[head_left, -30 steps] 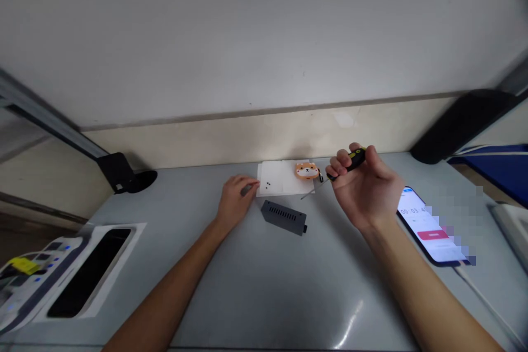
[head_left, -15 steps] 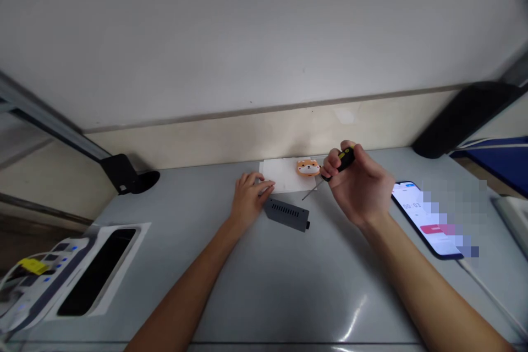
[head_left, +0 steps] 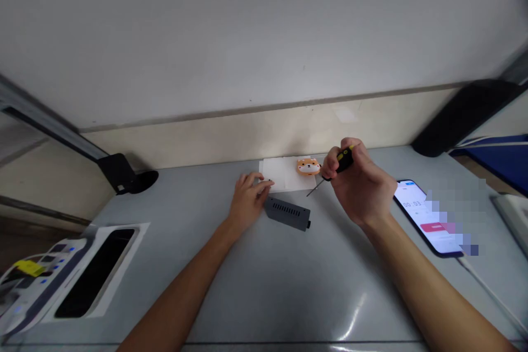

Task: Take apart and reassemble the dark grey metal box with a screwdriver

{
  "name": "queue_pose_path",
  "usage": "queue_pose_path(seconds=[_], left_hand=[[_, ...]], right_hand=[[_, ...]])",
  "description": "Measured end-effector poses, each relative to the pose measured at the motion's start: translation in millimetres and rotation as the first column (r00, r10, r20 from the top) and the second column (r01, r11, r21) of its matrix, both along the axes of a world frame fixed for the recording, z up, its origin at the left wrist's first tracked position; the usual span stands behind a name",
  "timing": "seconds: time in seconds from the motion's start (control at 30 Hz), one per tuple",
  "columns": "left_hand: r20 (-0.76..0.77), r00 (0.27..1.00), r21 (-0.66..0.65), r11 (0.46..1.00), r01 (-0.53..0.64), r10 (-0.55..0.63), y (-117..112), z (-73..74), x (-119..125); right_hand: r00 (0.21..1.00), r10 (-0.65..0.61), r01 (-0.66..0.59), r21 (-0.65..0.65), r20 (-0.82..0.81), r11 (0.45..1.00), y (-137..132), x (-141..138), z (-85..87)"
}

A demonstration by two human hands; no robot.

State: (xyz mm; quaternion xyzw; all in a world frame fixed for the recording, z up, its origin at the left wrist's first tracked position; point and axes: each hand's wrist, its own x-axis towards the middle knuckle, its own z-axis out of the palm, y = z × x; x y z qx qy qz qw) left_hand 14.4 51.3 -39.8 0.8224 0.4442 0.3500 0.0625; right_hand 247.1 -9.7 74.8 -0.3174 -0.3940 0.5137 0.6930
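Since a second before, the left hand (head_left: 247, 201) had slid right to the end of the dark vented box (head_left: 287, 213), its fingers curled at the near edge of the white sheet (head_left: 284, 179); whether its grip pinched anything I could not tell. The right hand (head_left: 363, 190) had its grip closed around the screwdriver (head_left: 342, 161), raised near the tabletop's (head_left: 268, 286) far edge, long axis slanting, tip pointing down-left toward the box. The grey tabletop met a pale wall (head_left: 264, 38).

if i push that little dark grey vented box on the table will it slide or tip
The dark grey box lies flat and low, so it would probably slide rather than tip. The table looks smooth and glossy, so little may hold it back. Its sharp edges and vent slots suggest a stiff shell.
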Motion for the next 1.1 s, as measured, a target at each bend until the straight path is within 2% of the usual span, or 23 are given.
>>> queue_pose_path(seconds=[0.1, 0.17, 0.2, 0.27, 0.3, 0.33, 0.4, 0.5, 0.57, 0.67, 0.7, 0.77, 0.8, 0.87, 1.0, 1.1], left_hand=[[0.154, 0.987, -0.071, 0.996, 0.056, -0.045, -2, 10.6, -6], [0.285, 0.949, -0.23, 0.951, 0.207, -0.138, -4, 24.1, -13], [0.339, 0.92, -0.338, 0.888, 0.313, -0.195, -5, 31.8, -17], [0.423, 0.85, -0.507, 0.696, 0.509, -0.314, -8, 46.0, -22], [0.433, 0.831, -0.558, 0.619, 0.552, -0.35, -10, 51.1, -22], [0.426, 0.83, -0.596, 0.578, 0.557, -0.361, -12, 54.5, -21], [0.403, 0.854, -0.649, 0.555, 0.521, -0.33, -17, 55.4, -17], [0.41, 0.885, -0.687, 0.563, 0.46, -0.222, -21, 46.6, -6], [0.388, 0.902, -0.692, 0.586, 0.421, -0.189, -23, 39.8, 0], [0.303, 0.934, -0.616, 0.709, 0.342, -0.187, -27, 35.0, 7], [0.275, 0.942, -0.571, 0.756, 0.32, -0.191, -29, 34.7, 9], [0.231, 0.952, -0.49, 0.822, 0.291, -0.199, -31, 34.5, 13], [0.218, 0.955, -0.463, 0.84, 0.282, -0.201, -32, 34.2, 14], [0.209, 0.958, -0.428, 0.863, 0.269, -0.195, -34, 32.8, 17], [0.22, 0.957, -0.407, 0.873, 0.269, -0.192, -33, 28.0, 20], [0.224, 0.956, -0.418, 0.868, 0.268, -0.188, -32, 25.6, 19]], right_hand=[[1.0, -0.008, 0.007, 0.023, 0.011, 1.0, 0, 5, -0.1], [0.998, -0.027, 0.024, 0.049, 0.059, 0.999, 1, 8, -1.2], [0.994, -0.048, 0.042, 0.063, 0.095, 0.997, 1, 9, -2.1], [0.98, -0.092, 0.077, 0.086, 0.179, 0.993, 2, 10, -4.8], [0.97, -0.105, 0.088, 0.087, 0.22, 0.992, 2, 9, -6.1], [0.959, -0.109, 0.091, 0.078, 0.262, 0.993, 2, 8, -7.3], [0.929, -0.097, 0.091, 0.033, 0.357, 0.995, 2, 5, -8.7], [0.811, -0.118, 0.176, -0.046, 0.573, 0.983, 1, 2, -8.6], [0.638, -0.086, 0.244, -0.095, 0.765, 0.965, 1, 4, -8.6], [0.315, 0.093, 0.303, -0.193, 0.944, 0.933, 3, 10, -11.3], [0.232, 0.148, 0.312, -0.218, 0.961, 0.925, 4, 12, -13.0], [0.117, 0.227, 0.311, -0.253, 0.967, 0.916, 5, 17, -16.7], [0.079, 0.261, 0.297, -0.273, 0.962, 0.915, 6, 19, -18.3], [0.052, 0.325, 0.245, -0.327, 0.944, 0.913, 6, 22, -20.3], [0.118, 0.427, 0.051, -0.435, 0.897, 0.899, 4, 24, -19.6], [0.114, 0.482, 0.007, -0.486, 0.869, 0.874, 3, 23, -18.7]])
